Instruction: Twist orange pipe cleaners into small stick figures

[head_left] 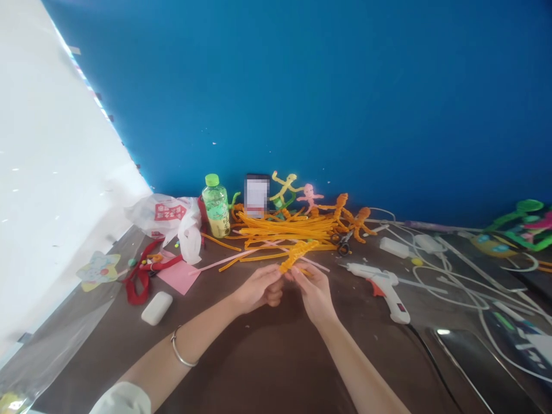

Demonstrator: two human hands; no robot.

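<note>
Near the middle of the table, my left hand [264, 287] and my right hand [314, 288] meet, both closed on one twisted orange pipe cleaner piece [297, 253]. Its thick, coiled end rises up and to the right above my fingers. My fingertips hide its lower part. Just behind my hands lies a pile of loose orange pipe cleaners [287, 228], with a few pale pink ones among them. Small black-handled scissors [344, 246] rest at the pile's right end. Finished-looking orange pipe cleaner figures [359, 223] stand beside them.
A white glue gun [379, 282] with a black cord lies to the right, near white cables and a phone [483, 368]. A green-capped bottle [217, 210], a plastic bag [166, 214], pink paper [179, 276] and a white case [157, 308] sit left. A blue wall closes the back.
</note>
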